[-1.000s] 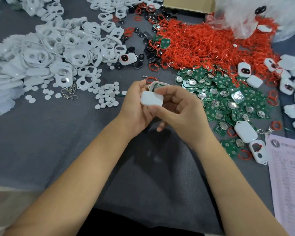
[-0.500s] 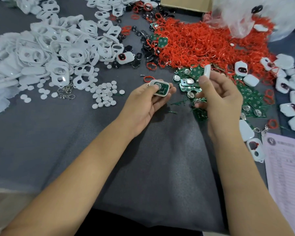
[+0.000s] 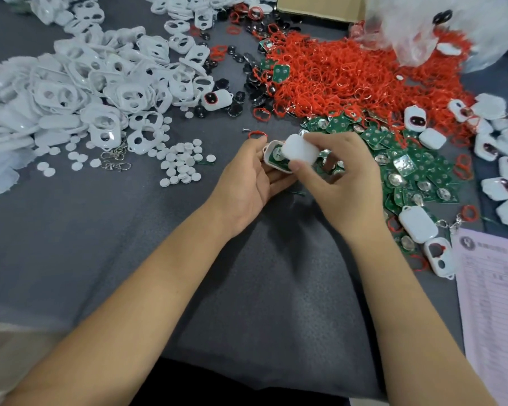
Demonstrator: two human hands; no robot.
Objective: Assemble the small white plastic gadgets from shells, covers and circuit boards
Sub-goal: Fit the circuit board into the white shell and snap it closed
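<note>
Head view: left hand (image 3: 247, 177) w/ its grip cupped round an open white plastic shell with a green circuit board inside (image 3: 273, 157), held just above the grey cloth-covered desk (image 3: 115, 238). Right hand (image 3: 339, 174) pinches a white rounded plastic cover (image 3: 301, 150) btwn thumb & fingers, tilted, overlapping the shell's right side. Just right: pile of loose green circuit boards (image 3: 417, 168). Behind: heap of red rubber rings (image 3: 349, 74). Far left: heap of white plastic frames (image 3: 79, 89).
</note>
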